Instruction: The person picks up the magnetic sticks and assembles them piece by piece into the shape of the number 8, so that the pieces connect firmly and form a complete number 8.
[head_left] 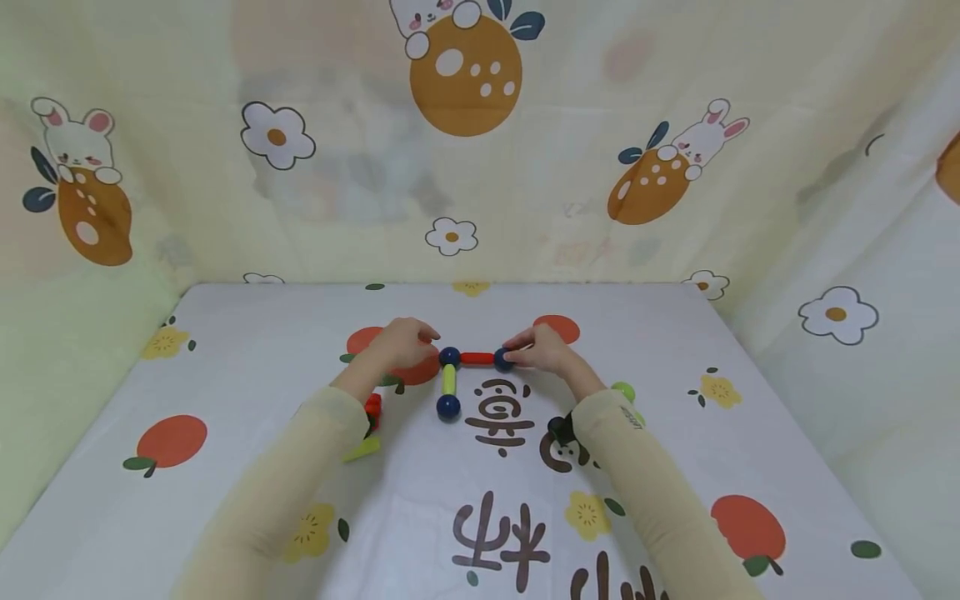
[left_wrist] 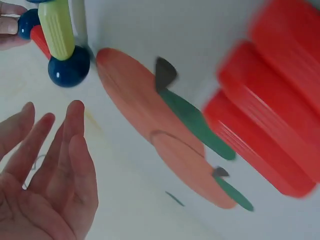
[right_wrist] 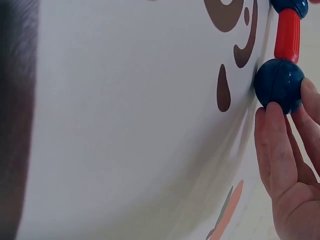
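Now the right hand (head_left: 546, 349) is pinching a blue ball (right_wrist: 278, 84) on the red rod (head_left: 477, 358); the left hand (head_left: 407, 342) is hovering, fingers (left_wrist: 75, 119) loosely extended, beside the corner ball (head_left: 449, 357).

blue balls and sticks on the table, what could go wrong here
The right hand pinches the end ball, so a tug might pull it off the red stick. The left hand steadies nothing, so the joined pieces could swing. The left sleeve may knock the red pieces beside it.

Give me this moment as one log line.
right hand: holds right-end blue ball | left hand: empty, near corner ball | red rod: joins both balls
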